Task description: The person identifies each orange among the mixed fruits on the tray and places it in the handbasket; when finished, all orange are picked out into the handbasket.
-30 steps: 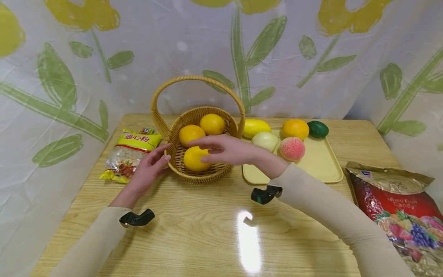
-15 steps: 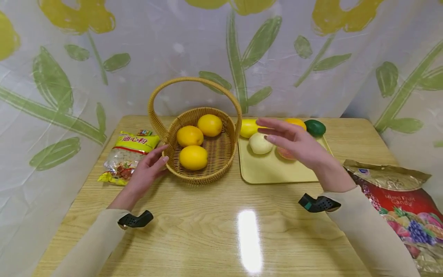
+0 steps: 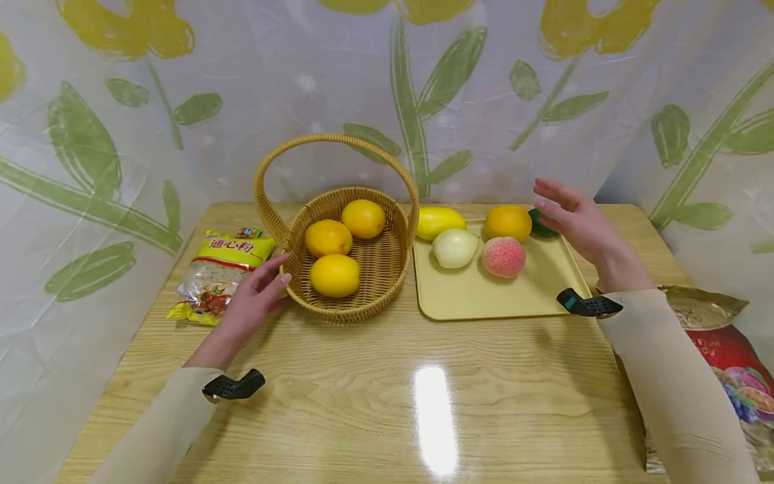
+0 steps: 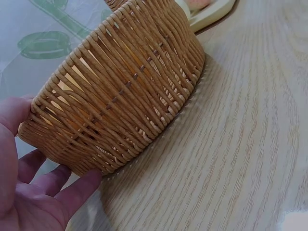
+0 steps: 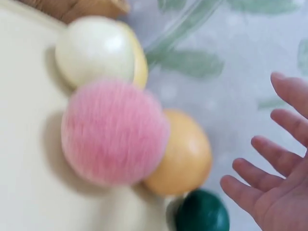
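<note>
My left hand [image 3: 254, 300] touches the near-left side of a wicker basket [image 3: 363, 310], its fingers spread against the outer weave in the left wrist view. Three yellow-orange, lemon-like fruits [image 3: 334, 275] lie inside the basket. Over the right end of a pale yellow tray [image 3: 471, 302], my right hand [image 3: 592, 228] hovers with fingers extended and nothing in them. Nearest to it is a dark green fruit [image 3: 541, 223], partly hidden in the head view. An orange [image 3: 508, 222], a pink peach [image 3: 504, 257], a pale green fruit [image 3: 455, 249] and a long yellow fruit [image 3: 439, 223] sit on or behind the tray.
A yellow-and-clear pasta bag [image 3: 224, 269] lies left of the basket, close to my left hand. At the right, a red and gold candy bag [image 3: 725, 336] is partly covered by my right sleeve. A flower-patterned curtain [image 3: 326, 81] hangs behind the wooden table [image 3: 338, 410].
My right hand has moved right, from over the basket across the tray to its far right side. The lowest fruit in the basket has shifted slightly left. My left hand stays at the basket.
</note>
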The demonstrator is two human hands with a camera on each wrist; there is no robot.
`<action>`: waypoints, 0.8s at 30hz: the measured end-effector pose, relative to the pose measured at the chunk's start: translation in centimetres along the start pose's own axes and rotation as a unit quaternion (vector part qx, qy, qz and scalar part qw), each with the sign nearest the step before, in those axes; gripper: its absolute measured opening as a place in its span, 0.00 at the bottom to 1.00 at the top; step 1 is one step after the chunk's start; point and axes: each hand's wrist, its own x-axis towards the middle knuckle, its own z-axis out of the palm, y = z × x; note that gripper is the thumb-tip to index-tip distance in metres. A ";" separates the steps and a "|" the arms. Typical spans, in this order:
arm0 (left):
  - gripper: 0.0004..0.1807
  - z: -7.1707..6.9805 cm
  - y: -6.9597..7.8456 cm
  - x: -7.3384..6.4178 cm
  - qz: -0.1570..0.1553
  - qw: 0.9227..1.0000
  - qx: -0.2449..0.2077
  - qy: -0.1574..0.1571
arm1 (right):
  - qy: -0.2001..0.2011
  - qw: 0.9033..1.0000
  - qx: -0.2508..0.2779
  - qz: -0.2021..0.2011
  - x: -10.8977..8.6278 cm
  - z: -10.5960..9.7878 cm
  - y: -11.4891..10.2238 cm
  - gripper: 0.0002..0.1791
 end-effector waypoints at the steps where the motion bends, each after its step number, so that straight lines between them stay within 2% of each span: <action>1: 0.34 0.0 0.0 0.0 0.000 1.000 0.000 0.000 | -0.006 1.000 -0.007 0.012 0.2 -0.3 0.3 0.37; 7: 0.34 0.0 0.0 0.0 0.002 1.000 0.001 0.001 | -0.039 0.997 -0.042 0.050 1.5 -1.2 1.6 0.40; 17: 0.34 0.0 0.1 -0.1 0.001 1.000 0.001 0.000 | -0.088 0.993 -0.051 0.060 3.1 -1.1 2.7 0.41; 24: 0.35 0.0 0.2 -0.1 -0.003 1.000 0.002 0.001 | -0.096 0.990 -0.077 0.067 4.0 -1.0 3.2 0.43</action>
